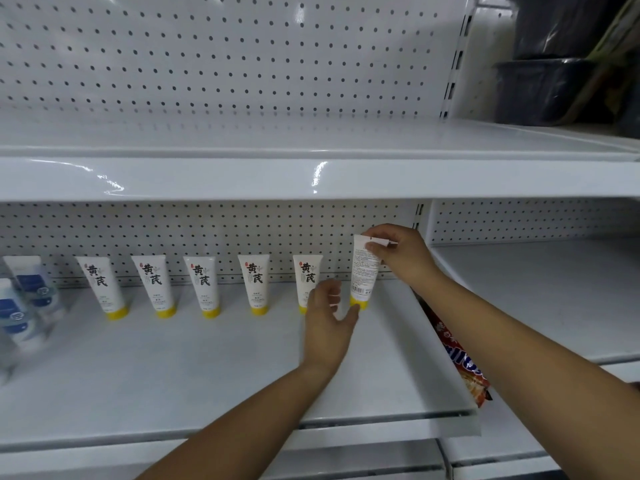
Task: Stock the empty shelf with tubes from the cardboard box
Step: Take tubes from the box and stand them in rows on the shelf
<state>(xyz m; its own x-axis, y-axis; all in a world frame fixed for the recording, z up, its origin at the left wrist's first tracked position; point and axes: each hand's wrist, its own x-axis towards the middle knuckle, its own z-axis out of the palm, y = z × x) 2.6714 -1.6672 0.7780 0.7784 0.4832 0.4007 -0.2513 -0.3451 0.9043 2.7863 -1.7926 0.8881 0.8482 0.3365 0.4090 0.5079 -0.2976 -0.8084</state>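
a: what's nearest?
b: the white shelf (173, 368). past its right edge a red snack packet (462, 365) lies lower down.
a: and the hands?
b: the left hand (327, 320) is over the shelf, fingers loose, gripping nothing. its thumb is right by the yellow cap of the held tube (363, 271); i cannot tell whether it touches. its fingers cover the foot of the neighbouring tube.
a: the right?
b: the right hand (403, 252) pinches the held tube's flat top end. that tube is upright, cap down, small print facing out, at the right end of the row of tubes (204, 285).
a: the row?
b: five, cap down, spaced apart near the pegboard (207, 233). blue-and-white tubes (26, 296) are blurred at far left.
a: above?
b: an upper shelf (242, 174), and dark bins (547, 91) at top right.
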